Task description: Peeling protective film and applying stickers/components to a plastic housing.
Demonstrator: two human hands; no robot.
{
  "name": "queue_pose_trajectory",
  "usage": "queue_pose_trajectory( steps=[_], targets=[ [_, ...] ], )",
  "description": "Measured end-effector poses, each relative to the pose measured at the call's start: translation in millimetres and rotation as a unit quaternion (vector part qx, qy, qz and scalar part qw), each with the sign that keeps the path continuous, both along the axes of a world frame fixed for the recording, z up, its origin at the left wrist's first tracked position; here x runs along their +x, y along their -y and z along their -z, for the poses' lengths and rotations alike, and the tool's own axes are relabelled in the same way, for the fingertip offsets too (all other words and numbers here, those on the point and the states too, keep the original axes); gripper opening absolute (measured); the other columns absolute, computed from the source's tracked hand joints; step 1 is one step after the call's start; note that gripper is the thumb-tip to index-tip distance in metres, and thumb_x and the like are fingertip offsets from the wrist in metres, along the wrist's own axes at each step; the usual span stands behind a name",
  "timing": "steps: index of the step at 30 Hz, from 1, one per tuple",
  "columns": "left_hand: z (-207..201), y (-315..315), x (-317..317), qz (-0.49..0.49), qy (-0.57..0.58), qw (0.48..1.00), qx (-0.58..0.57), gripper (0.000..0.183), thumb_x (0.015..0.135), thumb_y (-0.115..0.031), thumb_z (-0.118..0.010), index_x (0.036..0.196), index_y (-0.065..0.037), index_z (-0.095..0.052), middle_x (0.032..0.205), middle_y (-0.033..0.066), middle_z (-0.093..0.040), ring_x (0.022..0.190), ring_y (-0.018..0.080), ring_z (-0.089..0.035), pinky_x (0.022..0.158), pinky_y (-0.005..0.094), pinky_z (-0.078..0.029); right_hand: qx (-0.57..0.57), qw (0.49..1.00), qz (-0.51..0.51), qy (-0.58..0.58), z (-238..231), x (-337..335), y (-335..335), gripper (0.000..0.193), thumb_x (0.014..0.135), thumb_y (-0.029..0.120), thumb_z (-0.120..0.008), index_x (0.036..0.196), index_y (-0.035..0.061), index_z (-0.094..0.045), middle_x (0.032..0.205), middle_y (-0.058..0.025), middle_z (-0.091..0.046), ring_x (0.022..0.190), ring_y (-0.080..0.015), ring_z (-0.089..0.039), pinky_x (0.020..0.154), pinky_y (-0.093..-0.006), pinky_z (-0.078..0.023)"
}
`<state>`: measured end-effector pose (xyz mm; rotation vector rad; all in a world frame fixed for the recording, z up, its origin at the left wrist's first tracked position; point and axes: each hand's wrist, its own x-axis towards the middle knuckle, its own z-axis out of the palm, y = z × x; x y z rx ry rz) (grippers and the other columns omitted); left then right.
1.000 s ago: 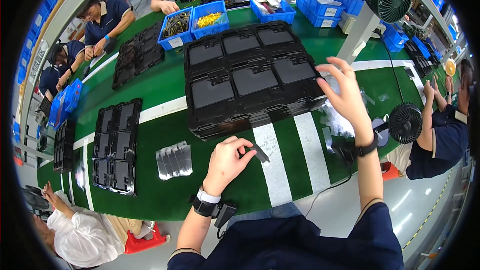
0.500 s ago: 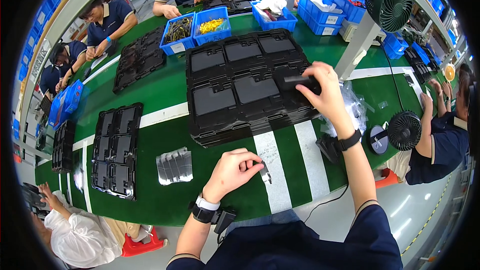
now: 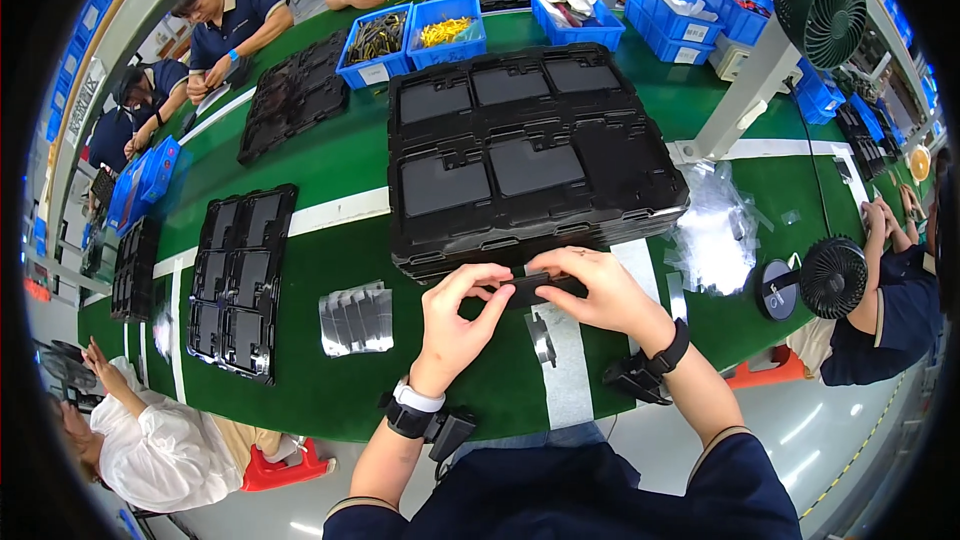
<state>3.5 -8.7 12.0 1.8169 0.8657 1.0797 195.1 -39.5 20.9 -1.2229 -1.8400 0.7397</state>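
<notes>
Between my left hand (image 3: 456, 325) and my right hand (image 3: 612, 292) is a flat black rectangular piece (image 3: 528, 292), seen nearly edge-on. Fingers and thumbs of both hands pinch it at its two ends, just in front of a stack of black moulded trays (image 3: 640, 165). Several dark flat pieces with a notched corner (image 3: 445, 178) lie in the top tray's pockets; its near right pocket holds none. A small dark strip with clear film (image 3: 543, 342) lies on a white tape band below my hands. Several silvery film strips (image 3: 356, 320) are side by side to the left.
Another black tray (image 3: 240, 285) lies at left. Blue bins (image 3: 447, 35) with yellow and dark parts stand behind the stack. A metal post (image 3: 735, 105), clear film pile (image 3: 715, 230) and small fan (image 3: 833, 275) are at right. Co-workers sit around the table.
My right hand has carried the black piece from the tray's near right pocket toward me. My left hand has let go of the small strip and now grips the piece too.
</notes>
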Motion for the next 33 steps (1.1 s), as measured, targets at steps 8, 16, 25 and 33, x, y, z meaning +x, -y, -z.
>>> queue_pose_trajectory(
  steps=[8, 16, 25, 33],
  targets=[
    [-3, 2, 2, -0.025, -0.026, 0.998, 0.057, 0.012, 0.072, 0.005, -0.066, 0.084, 0.001, -0.063, 0.083, 0.0100, -0.064, 0.073, 0.0148, -0.063, 0.063, 0.0234, -0.052, 0.106, 0.994, 0.029, -0.015, 8, -1, 0, 0.017, 0.071, 0.007, -0.069, 0.086, 0.0035, -0.062, 0.079, -0.0069, -0.064, 0.072, -0.0202, -0.061, 0.066, -0.0293, -0.049],
    [-4, 4, 4, -0.049, -0.035, 0.998, 0.023, 0.011, 0.073, 0.003, -0.067, 0.083, 0.002, -0.064, 0.082, 0.0103, -0.064, 0.071, 0.0149, -0.063, 0.062, 0.0233, -0.052, 0.121, 0.990, 0.065, -0.035, 11, -3, 0, 0.013, 0.069, 0.009, -0.072, 0.078, 0.0029, -0.064, 0.073, -0.0056, -0.065, 0.066, -0.0191, -0.058, 0.062, -0.0290, -0.047],
    [-7, 3, 3, -0.043, -0.041, 0.998, 0.001, 0.010, 0.075, 0.003, -0.065, 0.084, 0.002, -0.064, 0.082, 0.0097, -0.064, 0.072, 0.0139, -0.062, 0.062, 0.0227, -0.052, 0.104, 0.992, 0.065, -0.040, 9, -2, -1, 0.012, 0.069, 0.008, -0.072, 0.077, 0.0028, -0.065, 0.073, -0.0059, -0.065, 0.063, -0.0183, -0.057, 0.061, -0.0279, -0.046],
    [-9, 6, 3, -0.028, -0.052, 0.998, 0.012, 0.010, 0.075, 0.002, -0.065, 0.085, 0.001, -0.063, 0.081, 0.0093, -0.063, 0.071, 0.0129, -0.061, 0.060, 0.0222, -0.050, 0.027, 0.997, 0.037, -0.060, 7, -3, 4, 0.015, 0.072, 0.006, -0.069, 0.085, 0.0025, -0.063, 0.074, -0.0078, -0.064, 0.064, -0.0182, -0.059, 0.060, -0.0269, -0.049]
  ],
)
